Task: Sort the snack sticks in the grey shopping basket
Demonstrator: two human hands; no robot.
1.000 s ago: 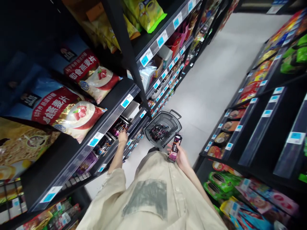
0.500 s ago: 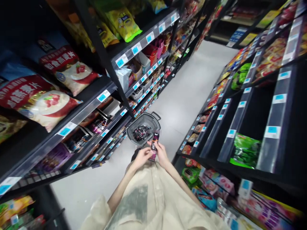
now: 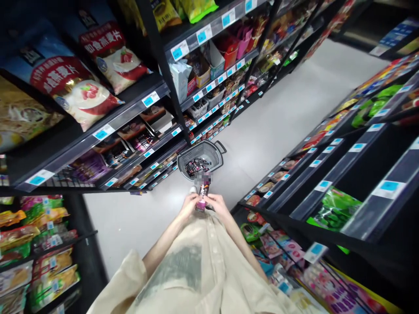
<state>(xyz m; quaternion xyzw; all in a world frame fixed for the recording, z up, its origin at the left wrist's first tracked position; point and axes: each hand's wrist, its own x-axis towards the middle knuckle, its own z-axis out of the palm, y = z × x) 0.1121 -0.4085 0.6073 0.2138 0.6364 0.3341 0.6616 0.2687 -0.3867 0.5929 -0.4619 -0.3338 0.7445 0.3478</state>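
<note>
Since a second ago the left hand (image 3: 190, 206) has left the shelf (image 3: 137, 153) and joined the right hand (image 3: 218, 205), both grasping the packet (image 3: 203, 196) before the chest, just short of the basket (image 3: 214, 152) on the floor.

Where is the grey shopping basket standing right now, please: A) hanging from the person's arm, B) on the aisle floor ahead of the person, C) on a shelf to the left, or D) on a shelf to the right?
B: the basket rests on the pale floor beyond both hands, which hold a small packet.
</note>
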